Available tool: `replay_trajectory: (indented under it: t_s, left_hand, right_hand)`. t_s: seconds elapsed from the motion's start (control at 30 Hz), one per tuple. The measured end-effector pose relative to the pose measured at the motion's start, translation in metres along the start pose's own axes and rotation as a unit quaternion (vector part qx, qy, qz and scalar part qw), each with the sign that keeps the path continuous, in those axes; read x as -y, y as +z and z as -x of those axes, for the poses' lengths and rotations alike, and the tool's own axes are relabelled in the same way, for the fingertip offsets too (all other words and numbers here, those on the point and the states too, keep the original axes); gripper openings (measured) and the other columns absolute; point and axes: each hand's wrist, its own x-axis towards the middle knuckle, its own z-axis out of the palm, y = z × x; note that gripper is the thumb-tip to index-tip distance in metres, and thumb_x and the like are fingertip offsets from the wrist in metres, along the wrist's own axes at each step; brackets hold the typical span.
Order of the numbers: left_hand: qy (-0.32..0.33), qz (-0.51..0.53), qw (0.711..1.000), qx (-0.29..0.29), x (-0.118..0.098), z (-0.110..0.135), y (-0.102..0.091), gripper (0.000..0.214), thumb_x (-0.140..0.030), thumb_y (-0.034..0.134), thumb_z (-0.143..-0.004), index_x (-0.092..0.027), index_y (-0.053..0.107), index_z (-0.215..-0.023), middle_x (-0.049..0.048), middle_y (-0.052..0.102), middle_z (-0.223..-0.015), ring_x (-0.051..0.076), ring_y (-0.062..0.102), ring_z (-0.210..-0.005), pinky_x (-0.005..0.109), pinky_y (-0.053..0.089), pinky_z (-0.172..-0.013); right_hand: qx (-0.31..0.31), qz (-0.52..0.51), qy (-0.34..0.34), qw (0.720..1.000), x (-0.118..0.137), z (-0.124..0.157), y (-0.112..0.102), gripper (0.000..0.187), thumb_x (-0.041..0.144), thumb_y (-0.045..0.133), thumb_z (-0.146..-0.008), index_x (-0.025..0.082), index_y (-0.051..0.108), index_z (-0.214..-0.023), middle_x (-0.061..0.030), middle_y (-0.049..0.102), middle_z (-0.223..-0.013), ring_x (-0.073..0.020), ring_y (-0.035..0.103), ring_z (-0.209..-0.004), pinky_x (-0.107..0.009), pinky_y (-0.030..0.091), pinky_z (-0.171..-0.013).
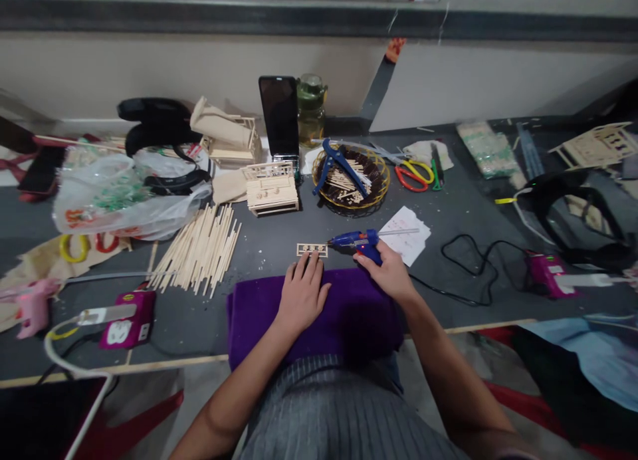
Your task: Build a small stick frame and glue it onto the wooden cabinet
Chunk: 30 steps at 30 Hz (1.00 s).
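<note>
Glue gun (353, 240), gripped in your right hand (391, 274), points to nine o'clock; your left hand (303, 295), open, touches the frame (313, 248).

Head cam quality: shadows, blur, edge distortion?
Head view: rather dim, with a dark shadow on the purple cloth; head view: glue gun fairly clear; head view: pink gun near the left edge looks soft, perhaps stretched.
</note>
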Motion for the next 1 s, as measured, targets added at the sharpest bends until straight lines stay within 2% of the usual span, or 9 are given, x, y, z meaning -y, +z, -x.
replay_trajectory:
  t_s: [0.17, 0.3, 0.4, 0.47, 0.6, 0.7, 0.83, 1.0]
  left_hand:
    - [0.007, 0.008, 1.000, -0.021, -0.001, 0.001, 0.000, 0.048, -0.036, 0.037, -0.097, -0.009, 0.052, -0.133, 0.0137, 0.043, -0.149, 0.030, 0.035, -0.139, 0.044, 0.036, -0.106]
    - [0.018, 0.067, 0.994, -0.086, 0.001, 0.005, -0.002, 0.038, -0.033, 0.044, -0.095, -0.010, 0.058, -0.123, 0.0162, 0.054, -0.136, 0.028, 0.044, -0.131, 0.041, 0.039, -0.104]
    - [-0.028, 0.131, 0.979, -0.152, 0.014, 0.003, -0.006, 0.029, -0.031, 0.050, -0.092, -0.015, 0.061, -0.113, 0.0134, 0.063, -0.118, 0.025, 0.053, -0.114, 0.039, 0.042, -0.100]
    - [-0.062, 0.166, 0.970, -0.165, 0.030, -0.007, -0.012, 0.025, -0.030, 0.054, -0.090, -0.016, 0.062, -0.110, 0.0112, 0.064, -0.111, 0.024, 0.054, -0.107, 0.038, 0.045, -0.095]
    - [-0.066, 0.238, 0.963, -0.107, 0.070, -0.045, -0.028, 0.015, -0.029, 0.058, -0.087, -0.019, 0.068, -0.092, 0.0058, 0.067, -0.095, 0.021, 0.058, -0.095, 0.035, 0.045, -0.089]
    - [-0.020, 0.314, 0.949, -0.029, 0.088, -0.076, -0.036, 0.013, -0.026, 0.059, -0.084, -0.018, 0.070, -0.083, 0.0041, 0.068, -0.087, 0.017, 0.061, -0.085, 0.030, 0.046, -0.082]
    - [0.027, 0.365, 0.928, 0.064, 0.088, -0.104, -0.032, 0.014, -0.022, 0.060, -0.081, -0.015, 0.072, -0.083, 0.0044, 0.070, -0.084, 0.014, 0.063, -0.078, 0.026, 0.045, -0.075]
    - [0.031, 0.351, 0.931, 0.101, 0.078, -0.112, -0.019, 0.014, -0.022, 0.062, -0.078, -0.015, 0.073, -0.082, 0.0036, 0.071, -0.079, 0.013, 0.062, -0.073, 0.023, 0.043, -0.068]
  right_hand:
    - [-0.022, -0.030, -0.010, 0.999, -0.001, 0.009, 0.003, 0.041, 0.042, 0.060, -0.083, 0.021, 0.060, -0.119, -0.0084, 0.074, -0.102, -0.0250, 0.068, -0.093, -0.040, 0.055, -0.080]
    - [-0.051, -0.036, -0.016, 0.998, -0.002, 0.019, 0.008, 0.044, 0.045, 0.059, -0.084, 0.019, 0.061, -0.119, -0.0091, 0.074, -0.100, -0.0254, 0.069, -0.091, -0.040, 0.056, -0.078]
    - [-0.079, -0.054, -0.010, 0.995, -0.004, 0.027, 0.014, 0.047, 0.048, 0.061, -0.082, 0.018, 0.062, -0.118, -0.0098, 0.075, -0.097, -0.0263, 0.070, -0.088, -0.041, 0.056, -0.078]
    - [-0.092, -0.070, -0.006, 0.993, -0.006, 0.032, 0.019, 0.047, 0.048, 0.062, -0.081, 0.017, 0.062, -0.117, -0.0100, 0.075, -0.096, -0.0267, 0.070, -0.087, -0.042, 0.055, -0.081]
    - [-0.110, -0.084, -0.008, 0.990, -0.008, 0.043, 0.031, 0.044, 0.048, 0.061, -0.081, 0.017, 0.064, -0.113, -0.0108, 0.075, -0.097, -0.0267, 0.071, -0.090, -0.042, 0.054, -0.085]
    - [-0.141, -0.048, -0.012, 0.989, -0.013, 0.049, 0.041, 0.043, 0.049, 0.060, -0.081, 0.017, 0.067, -0.108, -0.0122, 0.075, -0.098, -0.0274, 0.071, -0.091, -0.042, 0.054, -0.084]
    - [-0.191, 0.038, -0.036, 0.980, -0.023, 0.055, 0.052, 0.045, 0.052, 0.058, -0.081, 0.014, 0.070, -0.102, -0.0149, 0.075, -0.095, -0.0291, 0.071, -0.089, -0.041, 0.055, -0.079]
    - [-0.216, 0.112, -0.105, 0.964, -0.028, 0.059, 0.055, 0.042, 0.049, 0.055, -0.085, 0.014, 0.070, -0.102, -0.0147, 0.075, -0.096, -0.0273, 0.072, -0.087, -0.038, 0.057, -0.079]
